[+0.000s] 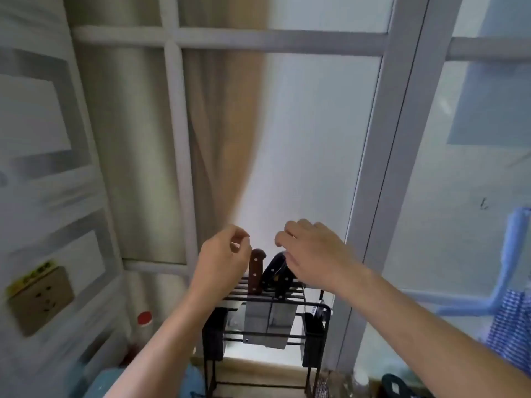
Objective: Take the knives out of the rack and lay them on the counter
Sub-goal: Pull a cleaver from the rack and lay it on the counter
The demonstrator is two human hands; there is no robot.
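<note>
Fingers of 2 hands curled loosely, gripping nothing, above 3 knives in rack

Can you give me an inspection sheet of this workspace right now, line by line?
Surface: counter barely visible under the rack, tan strip only.
Job's things: black wire rack standing by the window; brown-handled knife and two dark-handled knives upright in its slots, blades hanging below.
Clutter: red-capped bottle left of the rack; black side holder with utensils on the rack's right.
Grippers: left hand beside the brown handle, fingers curled, holding nothing; right hand over the dark handles, contact unclear.
Cables: nothing seen.
Surroundings: frosted window, beige curtain, wall socket at left, blue checked cloth at right.
</note>
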